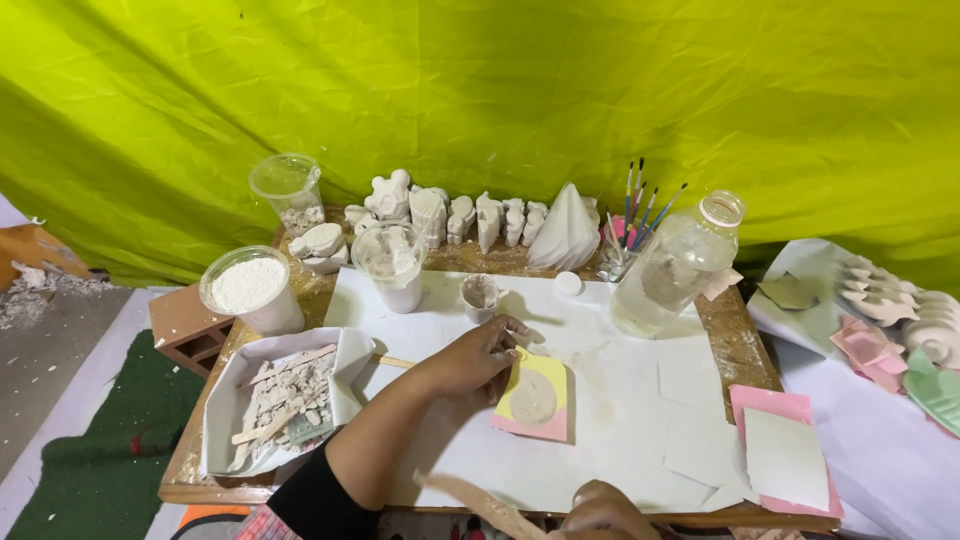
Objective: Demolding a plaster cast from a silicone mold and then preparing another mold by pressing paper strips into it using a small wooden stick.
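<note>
Left hand (480,360) is pinching a thin wooden stick (395,362), fingers closed, over the yellow-pink mold (535,400) on the table (740,350). Right hand (600,510) is curling around a flat stick (480,502). Mold is looking soft and floppy; edges being safest to grab.

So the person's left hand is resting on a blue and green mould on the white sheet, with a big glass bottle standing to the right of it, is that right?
Not quite. The head view shows the left hand resting on a yellow and pink mould, not a blue and green one. It does lie on the white sheet, and the big glass bottle does stand to its right.
</note>
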